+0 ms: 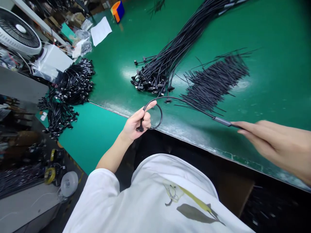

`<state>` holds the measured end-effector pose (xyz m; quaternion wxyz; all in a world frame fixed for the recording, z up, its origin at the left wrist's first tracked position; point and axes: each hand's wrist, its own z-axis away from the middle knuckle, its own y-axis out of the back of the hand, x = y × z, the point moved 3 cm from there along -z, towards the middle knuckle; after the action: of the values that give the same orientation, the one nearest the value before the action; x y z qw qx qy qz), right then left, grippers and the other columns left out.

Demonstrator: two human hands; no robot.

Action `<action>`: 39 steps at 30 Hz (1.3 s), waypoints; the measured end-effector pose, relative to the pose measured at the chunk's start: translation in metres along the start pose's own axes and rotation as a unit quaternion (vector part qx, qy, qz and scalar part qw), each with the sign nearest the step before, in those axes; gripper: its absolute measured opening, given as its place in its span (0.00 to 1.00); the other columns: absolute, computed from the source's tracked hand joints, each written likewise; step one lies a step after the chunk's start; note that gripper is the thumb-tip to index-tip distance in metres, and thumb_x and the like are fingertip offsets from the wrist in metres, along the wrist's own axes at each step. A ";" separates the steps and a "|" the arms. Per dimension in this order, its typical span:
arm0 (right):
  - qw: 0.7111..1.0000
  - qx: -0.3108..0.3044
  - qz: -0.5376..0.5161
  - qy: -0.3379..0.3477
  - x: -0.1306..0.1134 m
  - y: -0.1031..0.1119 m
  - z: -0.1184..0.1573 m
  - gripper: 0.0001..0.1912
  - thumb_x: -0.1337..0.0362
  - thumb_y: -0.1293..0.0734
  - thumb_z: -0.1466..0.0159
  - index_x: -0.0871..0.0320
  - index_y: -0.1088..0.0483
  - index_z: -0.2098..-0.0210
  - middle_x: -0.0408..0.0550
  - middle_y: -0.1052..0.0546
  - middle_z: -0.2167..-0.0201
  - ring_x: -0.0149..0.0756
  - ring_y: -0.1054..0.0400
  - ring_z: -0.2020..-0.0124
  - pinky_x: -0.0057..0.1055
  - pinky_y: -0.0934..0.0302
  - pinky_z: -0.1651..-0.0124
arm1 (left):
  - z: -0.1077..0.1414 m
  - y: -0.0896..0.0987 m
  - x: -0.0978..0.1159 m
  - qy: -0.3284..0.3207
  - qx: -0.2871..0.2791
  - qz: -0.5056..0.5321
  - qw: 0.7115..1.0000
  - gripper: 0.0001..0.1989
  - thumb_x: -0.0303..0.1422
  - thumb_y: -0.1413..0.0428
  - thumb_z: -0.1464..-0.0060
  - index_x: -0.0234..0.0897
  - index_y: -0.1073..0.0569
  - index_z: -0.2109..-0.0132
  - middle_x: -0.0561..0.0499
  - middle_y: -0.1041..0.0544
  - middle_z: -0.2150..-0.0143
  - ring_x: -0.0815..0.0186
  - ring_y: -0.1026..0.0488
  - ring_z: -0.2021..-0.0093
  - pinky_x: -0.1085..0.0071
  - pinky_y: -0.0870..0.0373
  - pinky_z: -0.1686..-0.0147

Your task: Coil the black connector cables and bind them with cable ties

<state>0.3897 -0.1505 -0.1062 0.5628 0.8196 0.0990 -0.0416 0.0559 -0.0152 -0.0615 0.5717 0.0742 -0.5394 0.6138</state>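
A black cable (161,113) is looped in my left hand (139,121), its fingers wrapped round it and a small connector at the palm. From there it runs right to a grey sleeve (222,121). Just past that sleeve, my right hand (269,139) pinches the cable between thumb and fingers. Beyond my hands a long bundle of black cables (179,48) lies on the green table (279,81), connector ends toward me. Right of the bundle is a pile of short thin black pieces (213,81).
Heaps of coiled black cables (75,82) lie at the left. A fan (20,29), a white box (55,58), a white paper (100,31) and an orange and blue roll (118,11) are at the upper left. The table's front edge runs below my hands.
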 end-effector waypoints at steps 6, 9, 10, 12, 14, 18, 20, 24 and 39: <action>0.983 0.082 0.030 0.161 -0.029 0.025 -0.015 0.13 0.61 0.42 0.28 0.56 0.27 0.54 0.42 0.23 0.75 0.31 0.32 0.77 0.29 0.46 0.77 | -0.006 -0.007 -0.006 0.038 -0.018 0.035 0.998 0.21 0.27 0.50 0.37 0.33 0.31 0.38 0.60 0.33 0.78 0.81 0.46 0.86 0.84 0.50 0.85; 0.980 0.090 0.027 0.176 -0.030 0.028 -0.019 0.12 0.62 0.40 0.28 0.61 0.26 0.56 0.42 0.24 0.75 0.29 0.33 0.77 0.27 0.46 0.77 | -0.006 -0.009 -0.007 0.045 -0.028 0.039 0.998 0.19 0.27 0.54 0.34 0.26 0.30 0.40 0.61 0.40 0.82 0.80 0.50 0.88 0.83 0.53 0.86; 0.980 0.093 0.025 0.176 -0.029 0.028 -0.019 0.12 0.63 0.40 0.28 0.62 0.26 0.56 0.43 0.24 0.75 0.29 0.33 0.76 0.27 0.46 0.77 | -0.006 -0.009 -0.008 0.044 -0.028 0.040 0.998 0.18 0.27 0.53 0.34 0.25 0.29 0.41 0.60 0.40 0.81 0.80 0.48 0.87 0.83 0.52 0.86; 0.980 0.096 0.020 0.173 -0.027 0.027 -0.018 0.13 0.63 0.40 0.28 0.63 0.26 0.56 0.43 0.25 0.75 0.29 0.32 0.76 0.26 0.46 0.76 | -0.005 -0.009 -0.009 0.048 -0.022 0.039 0.998 0.17 0.25 0.51 0.36 0.25 0.28 0.43 0.58 0.37 0.79 0.80 0.44 0.85 0.84 0.49 0.84; 0.981 0.094 0.015 0.167 -0.025 0.026 -0.017 0.13 0.63 0.40 0.28 0.63 0.26 0.56 0.43 0.25 0.75 0.29 0.32 0.76 0.26 0.45 0.76 | -0.005 -0.008 -0.011 0.055 -0.031 0.034 0.997 0.16 0.27 0.51 0.34 0.26 0.26 0.44 0.59 0.37 0.80 0.80 0.45 0.86 0.84 0.49 0.85; 0.984 0.077 0.010 0.161 -0.022 0.022 -0.018 0.13 0.63 0.40 0.28 0.63 0.26 0.56 0.43 0.25 0.74 0.28 0.33 0.76 0.25 0.45 0.76 | -0.004 -0.008 -0.010 0.044 -0.074 0.016 0.996 0.17 0.34 0.53 0.31 0.31 0.25 0.45 0.61 0.41 0.84 0.79 0.50 0.89 0.83 0.53 0.88; 0.983 0.081 0.030 0.163 -0.026 0.019 -0.017 0.12 0.64 0.40 0.28 0.61 0.26 0.55 0.43 0.24 0.74 0.28 0.34 0.78 0.27 0.47 0.78 | -0.005 -0.008 -0.009 0.018 -0.078 0.010 0.997 0.15 0.35 0.50 0.33 0.33 0.24 0.46 0.58 0.33 0.81 0.79 0.40 0.86 0.85 0.45 0.84; 0.975 0.020 0.022 0.222 -0.061 0.003 -0.012 0.09 0.64 0.38 0.30 0.57 0.25 0.61 0.43 0.24 0.76 0.31 0.34 0.78 0.30 0.49 0.78 | -0.010 -0.014 -0.020 -0.011 -0.102 -0.063 0.993 0.19 0.45 0.42 0.40 0.36 0.24 0.50 0.50 0.19 0.65 0.68 0.20 0.66 0.77 0.26 0.68; 0.753 -0.081 -0.628 -0.180 -0.099 -0.046 -0.043 0.26 0.38 0.35 0.38 0.56 0.28 0.63 0.47 0.25 0.65 0.37 0.31 0.61 0.34 0.34 0.55 | -0.004 -0.048 -0.068 0.032 -0.192 -0.147 0.970 0.25 0.56 0.44 0.44 0.39 0.38 0.69 0.62 0.45 0.81 0.76 0.49 0.83 0.74 0.42 0.78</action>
<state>0.2812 -0.1058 -0.1145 0.4818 0.5014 0.4918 -0.5240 0.1180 -0.0661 -0.0835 0.6760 0.0221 -0.6118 0.4102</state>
